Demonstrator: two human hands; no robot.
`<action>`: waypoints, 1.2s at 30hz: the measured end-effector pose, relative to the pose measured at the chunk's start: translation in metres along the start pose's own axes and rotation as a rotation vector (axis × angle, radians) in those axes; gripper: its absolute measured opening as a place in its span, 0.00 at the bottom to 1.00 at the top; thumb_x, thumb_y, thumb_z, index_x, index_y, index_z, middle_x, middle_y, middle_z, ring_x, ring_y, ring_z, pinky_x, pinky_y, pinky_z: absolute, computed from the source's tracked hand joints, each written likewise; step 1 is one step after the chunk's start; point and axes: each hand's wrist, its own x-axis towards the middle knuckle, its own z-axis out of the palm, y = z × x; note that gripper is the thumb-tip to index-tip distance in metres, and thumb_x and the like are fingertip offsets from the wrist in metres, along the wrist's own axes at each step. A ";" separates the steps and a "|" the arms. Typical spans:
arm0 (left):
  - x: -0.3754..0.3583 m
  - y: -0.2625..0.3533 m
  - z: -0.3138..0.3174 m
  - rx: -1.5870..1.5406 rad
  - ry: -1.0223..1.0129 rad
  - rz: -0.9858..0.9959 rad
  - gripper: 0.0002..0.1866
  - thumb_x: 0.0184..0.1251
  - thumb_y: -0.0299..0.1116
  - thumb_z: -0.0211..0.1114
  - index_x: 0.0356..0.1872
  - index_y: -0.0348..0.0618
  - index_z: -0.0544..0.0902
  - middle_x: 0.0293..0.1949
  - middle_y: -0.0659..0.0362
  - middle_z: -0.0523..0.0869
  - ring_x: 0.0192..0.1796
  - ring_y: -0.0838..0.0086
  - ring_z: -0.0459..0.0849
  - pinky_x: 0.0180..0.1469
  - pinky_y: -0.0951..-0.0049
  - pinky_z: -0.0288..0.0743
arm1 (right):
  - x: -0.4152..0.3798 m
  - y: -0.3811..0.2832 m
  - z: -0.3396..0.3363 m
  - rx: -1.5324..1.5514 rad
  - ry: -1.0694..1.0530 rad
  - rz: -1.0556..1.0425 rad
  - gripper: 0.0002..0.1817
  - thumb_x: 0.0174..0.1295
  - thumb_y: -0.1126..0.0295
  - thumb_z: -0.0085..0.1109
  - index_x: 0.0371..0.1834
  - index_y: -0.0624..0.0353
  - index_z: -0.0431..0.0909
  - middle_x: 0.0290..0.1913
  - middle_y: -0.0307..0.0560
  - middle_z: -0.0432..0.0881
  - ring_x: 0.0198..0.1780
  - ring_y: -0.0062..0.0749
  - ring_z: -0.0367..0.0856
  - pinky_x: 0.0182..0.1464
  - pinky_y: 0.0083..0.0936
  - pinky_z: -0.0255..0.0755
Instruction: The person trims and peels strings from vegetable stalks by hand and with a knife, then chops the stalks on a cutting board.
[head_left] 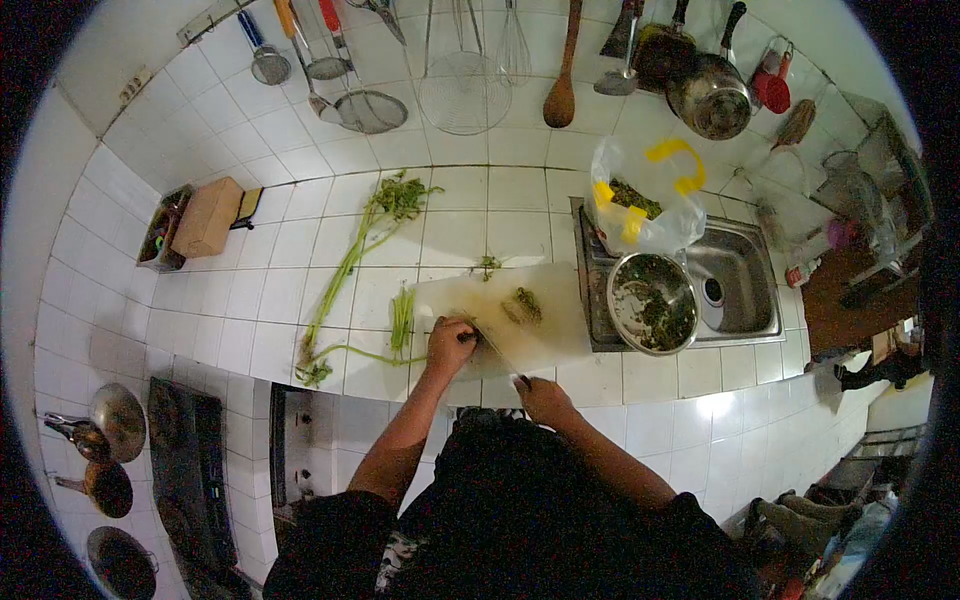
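My right hand [547,400] is wrapped round the dark handle of a knife [496,348], whose blade lies over the white cutting board [565,335]. Closed and curled at the board's left edge, my left hand [452,343] is by the blade's far end; what its fingers hold is too small to make out. A small heap of chopped greens [522,305] rests on the board. Left of the board are cut green stems [402,320] and long leafy stalks [345,265]. A sprig [487,266] lies at the board's back edge.
At right, a metal bowl of chopped greens [652,303] stands by the sink [735,270], with a plastic bag [650,195] behind it. A cardboard box [206,217] is at back left. Utensils and pans hang on the wall. A stove [190,470] is at lower left.
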 end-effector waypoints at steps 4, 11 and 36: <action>-0.001 0.017 -0.007 0.012 0.009 -0.065 0.08 0.41 0.27 0.70 0.26 0.40 0.83 0.33 0.55 0.83 0.43 0.58 0.78 0.49 0.62 0.74 | -0.047 -0.015 -0.035 0.021 -0.027 0.110 0.30 0.70 0.46 0.33 0.43 0.62 0.78 0.39 0.62 0.82 0.44 0.60 0.80 0.49 0.47 0.71; 0.000 0.015 -0.005 0.065 -0.029 -0.037 0.10 0.43 0.28 0.70 0.30 0.40 0.83 0.33 0.54 0.83 0.44 0.57 0.77 0.49 0.61 0.73 | -0.020 0.004 -0.015 0.094 0.058 0.050 0.30 0.70 0.46 0.34 0.40 0.63 0.78 0.36 0.63 0.81 0.43 0.61 0.79 0.48 0.49 0.70; -0.002 0.025 -0.001 0.111 -0.018 0.023 0.07 0.50 0.32 0.71 0.28 0.44 0.82 0.31 0.57 0.81 0.40 0.61 0.76 0.46 0.61 0.70 | 0.006 0.042 -0.021 0.155 0.141 0.004 0.35 0.68 0.42 0.36 0.36 0.68 0.78 0.37 0.70 0.79 0.44 0.64 0.77 0.51 0.49 0.69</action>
